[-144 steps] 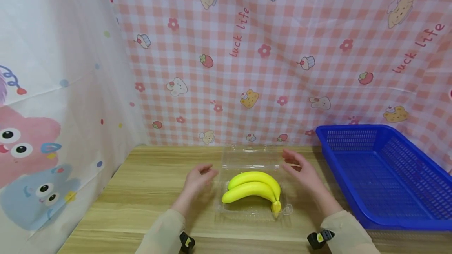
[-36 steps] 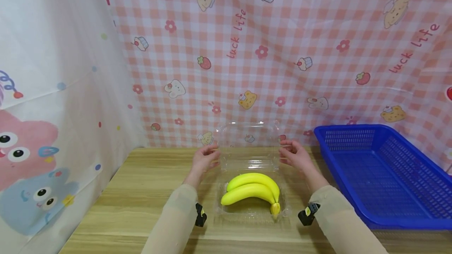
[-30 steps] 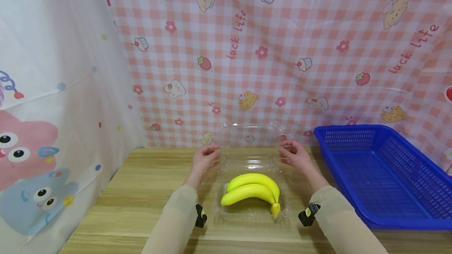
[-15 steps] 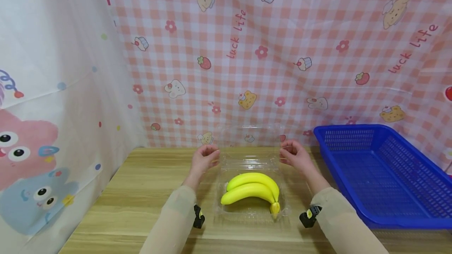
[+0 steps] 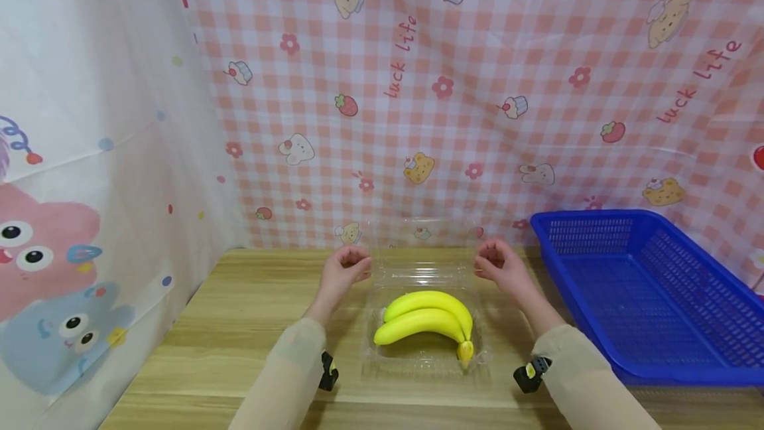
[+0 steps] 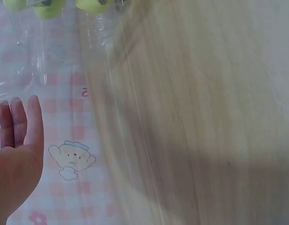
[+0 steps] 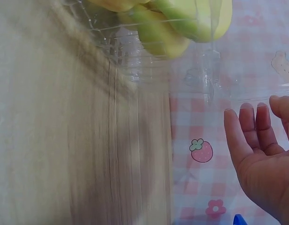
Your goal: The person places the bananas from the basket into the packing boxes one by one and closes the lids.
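Note:
A clear plastic clamshell box [image 5: 382, 358] stands on the wooden table with its lid [image 5: 425, 277] raised at the back. Inside lies a bunch of yellow bananas [image 5: 426, 327], stem toward the front right. My left hand [image 5: 346, 271] is at the lid's left side, fingers loosely bent. On the right side my right hand [image 5: 500, 267] mirrors it. Both wrist views show the fingertips right at the lid's edge, fingers fairly straight on the left hand [image 6: 20, 150] and a little bent on the right hand [image 7: 263, 159], with nothing gripped.
A blue plastic basket [image 5: 603, 350] stands on the right of the table. Behind the table [image 5: 239, 350] hangs a pink checked cloth [image 5: 444, 125], and a white printed cloth [image 5: 119, 171] hangs on the left.
Since the oldest frame, both hands have moved back along the lid and the lid has risen. Over the last second its top edge has sunk slightly; the bananas have stayed put.

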{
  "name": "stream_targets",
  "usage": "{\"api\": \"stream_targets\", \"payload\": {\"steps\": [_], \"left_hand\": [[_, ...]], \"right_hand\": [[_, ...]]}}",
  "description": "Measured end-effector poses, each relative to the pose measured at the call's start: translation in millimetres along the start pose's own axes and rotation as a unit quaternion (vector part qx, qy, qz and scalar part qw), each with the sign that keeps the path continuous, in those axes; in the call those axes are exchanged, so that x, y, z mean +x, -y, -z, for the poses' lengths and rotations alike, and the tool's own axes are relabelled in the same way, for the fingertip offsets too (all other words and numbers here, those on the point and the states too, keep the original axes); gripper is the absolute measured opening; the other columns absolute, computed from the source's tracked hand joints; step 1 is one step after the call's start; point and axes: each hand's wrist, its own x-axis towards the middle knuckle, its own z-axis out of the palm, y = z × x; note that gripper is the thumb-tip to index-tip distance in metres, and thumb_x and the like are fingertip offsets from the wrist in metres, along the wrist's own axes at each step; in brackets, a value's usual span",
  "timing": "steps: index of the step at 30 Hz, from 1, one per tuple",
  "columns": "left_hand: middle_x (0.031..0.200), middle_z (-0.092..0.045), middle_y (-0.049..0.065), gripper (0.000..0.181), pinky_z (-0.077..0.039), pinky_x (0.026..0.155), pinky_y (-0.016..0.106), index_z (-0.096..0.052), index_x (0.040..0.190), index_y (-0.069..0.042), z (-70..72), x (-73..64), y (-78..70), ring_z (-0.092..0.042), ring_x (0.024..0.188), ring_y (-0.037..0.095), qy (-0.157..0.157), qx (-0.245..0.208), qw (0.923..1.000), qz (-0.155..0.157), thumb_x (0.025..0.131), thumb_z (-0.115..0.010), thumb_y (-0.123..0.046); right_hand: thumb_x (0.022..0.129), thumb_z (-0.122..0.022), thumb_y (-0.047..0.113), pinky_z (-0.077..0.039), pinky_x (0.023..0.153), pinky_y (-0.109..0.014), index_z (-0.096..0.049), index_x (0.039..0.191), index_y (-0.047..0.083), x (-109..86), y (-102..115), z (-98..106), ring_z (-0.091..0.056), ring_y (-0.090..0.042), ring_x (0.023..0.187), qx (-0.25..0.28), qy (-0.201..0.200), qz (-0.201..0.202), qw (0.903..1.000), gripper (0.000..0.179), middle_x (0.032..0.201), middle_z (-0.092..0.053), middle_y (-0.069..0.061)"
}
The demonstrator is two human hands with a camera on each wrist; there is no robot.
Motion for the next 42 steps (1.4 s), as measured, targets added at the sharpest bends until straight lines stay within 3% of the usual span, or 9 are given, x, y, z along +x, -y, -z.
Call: {"api": "stream_targets", "payload": {"steps": [6,10,17,21,26,30,33,36,42], "left_hand": [[0.093,-0.064,0.017,0.011,-0.061,0.078,0.04,-0.062,0.098,0.01,5.4,-3.3,0.5,-0.064,0.083,0.02,0.029,0.015,0.999,-0.032,0.089,-0.068,0.008],[0.094,-0.065,0.015,0.008,-0.061,0.08,0.037,-0.064,0.096,0.006,9.5,-6.6,-0.8,-0.063,0.084,0.019,0.05,0.028,0.9973,-0.047,0.09,-0.069,0.005],[0.092,-0.068,0.009,0.009,-0.057,0.08,0.031,-0.068,0.095,0.0,17.6,-9.9,1.1,-0.063,0.088,0.021,0.066,0.094,0.9905,-0.076,0.088,-0.073,-0.002],[0.094,-0.069,0.006,0.009,-0.054,0.084,0.034,-0.069,0.094,-0.003,21.2,-11.9,1.0,-0.063,0.093,0.02,0.07,0.13,0.9865,-0.071,0.087,-0.075,-0.004],[0.098,-0.069,0.01,0.008,-0.055,0.09,0.041,-0.067,0.093,0.002,21.9,-19.3,-7.6,-0.063,0.098,0.023,0.086,0.146,0.9831,-0.068,0.088,-0.073,0.0],[0.097,-0.07,0.008,0.006,-0.057,0.088,0.041,-0.068,0.092,-0.001,25.1,-20.6,-5.9,-0.065,0.096,0.022,0.102,0.157,0.9794,-0.075,0.088,-0.073,-0.001],[0.098,-0.069,0.006,0.007,-0.058,0.087,0.04,-0.069,0.093,-0.002,29.1,-18.3,3.0,-0.064,0.098,0.023,0.114,0.159,0.9773,-0.082,0.088,-0.074,-0.002],[0.101,-0.067,0.008,0.007,-0.058,0.087,0.039,-0.069,0.094,0.0,30.4,-21.1,2.5,-0.063,0.101,0.027,0.123,0.166,0.975,-0.083,0.088,-0.071,0.002],[0.104,-0.066,0.015,0.014,-0.059,0.087,0.038,-0.07,0.095,0.002,33.0,-24.7,3.3,-0.063,0.103,0.035,0.153,0.153,0.972,-0.091,0.085,-0.067,0.012]], "right_hand": [[0.094,-0.059,-0.008,-0.058,0.076,-0.021,-0.049,0.107,-0.013,-5.1,0,3,-0.058,-0.013,0.081,-0.036,0.006,0.029,0.9989,0.017,0.092,-0.056,-0.017],[0.093,-0.064,-0.005,-0.054,0.073,-0.017,-0.054,0.103,-0.008,-8.8,0,5,-0.058,-0.015,0.081,-0.099,0.0,0.054,0.9936,0.014,0.089,-0.059,-0.015],[0.092,-0.067,-0.001,-0.053,0.075,-0.022,-0.058,0.098,-0.002,-15.1,2,8,-0.059,-0.021,0.085,-0.179,0.006,0.087,0.98,0.011,0.089,-0.06,-0.009],[0.092,-0.066,-0.004,-0.055,0.077,-0.028,-0.058,0.096,-0.002,-18.3,3,10,-0.059,-0.022,0.085,-0.196,0.016,0.1,0.9753,0.01,0.089,-0.06,-0.009],[0.089,-0.067,-0.007,-0.059,0.079,-0.037,-0.057,0.092,0.0,-22.0,1,11,-0.062,-0.023,0.084,-0.213,0.026,0.119,0.9695,0.013,0.089,-0.061,-0.008],[0.087,-0.069,-0.009,-0.061,0.077,-0.04,-0.056,0.092,0.001,-26.3,-1,11,-0.063,-0.023,0.083,-0.21,0.039,0.144,0.9662,0.017,0.089,-0.062,-0.007],[0.087,-0.069,-0.009,-0.061,0.077,-0.039,-0.057,0.093,0.001,-30.3,0,12,-0.063,-0.022,0.085,-0.208,0.054,0.156,0.9641,0.017,0.089,-0.06,-0.006],[0.086,-0.068,-0.012,-0.06,0.08,-0.041,-0.057,0.092,0.002,-33.3,-1,13,-0.061,-0.019,0.088,-0.21,0.071,0.166,0.9608,0.018,0.089,-0.058,-0.006],[0.079,-0.065,-0.019,-0.06,0.081,-0.044,-0.058,0.089,0.007,-36.5,-5,13,-0.061,-0.016,0.09,-0.222,0.084,0.221,0.946,0.028,0.092,-0.059,-0.001]]}}
